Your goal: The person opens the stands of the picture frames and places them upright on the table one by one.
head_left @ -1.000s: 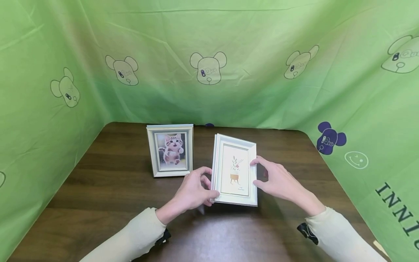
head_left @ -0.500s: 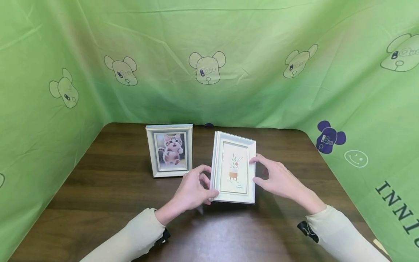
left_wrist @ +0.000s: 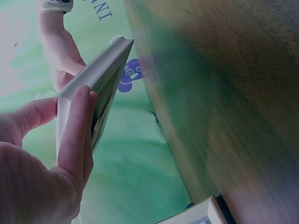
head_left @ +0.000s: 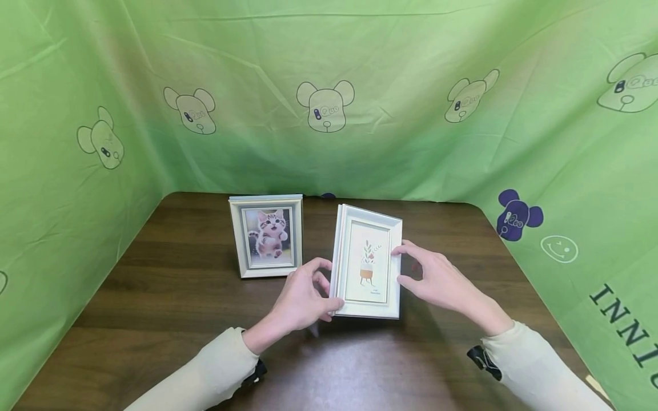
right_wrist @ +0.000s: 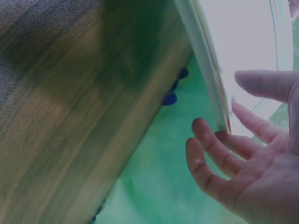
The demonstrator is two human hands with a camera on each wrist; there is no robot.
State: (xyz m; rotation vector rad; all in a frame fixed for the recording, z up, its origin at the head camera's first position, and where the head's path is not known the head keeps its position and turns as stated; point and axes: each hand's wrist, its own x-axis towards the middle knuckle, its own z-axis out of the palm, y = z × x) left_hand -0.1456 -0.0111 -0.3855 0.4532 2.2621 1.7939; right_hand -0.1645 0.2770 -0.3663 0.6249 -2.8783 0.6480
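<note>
Green cloth (head_left: 241, 165) is backing the table (head_left: 175, 308); over it the plant frame (head_left: 368, 268) is leaning, near the kitten frame (head_left: 269, 237). The left hand (head_left: 305, 297) is pinching the plant frame's lower left edge; the right hand (head_left: 434, 279) is gripping the opposite edge, thumb and forefinger parted. Steadying seems underway; the next move is probably calling for even pressure.

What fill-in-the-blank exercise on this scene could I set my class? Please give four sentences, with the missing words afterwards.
1. In the head view, the cat frame stands to the ____ of the plant frame.
2. The cloth behind the table is mainly ____ in colour.
3. The person's left hand has its thumb near the plant frame's lower-left ____.
4. Altogether, ____ picture frames can be seen.

Missing words: left; green; corner; two.
</note>
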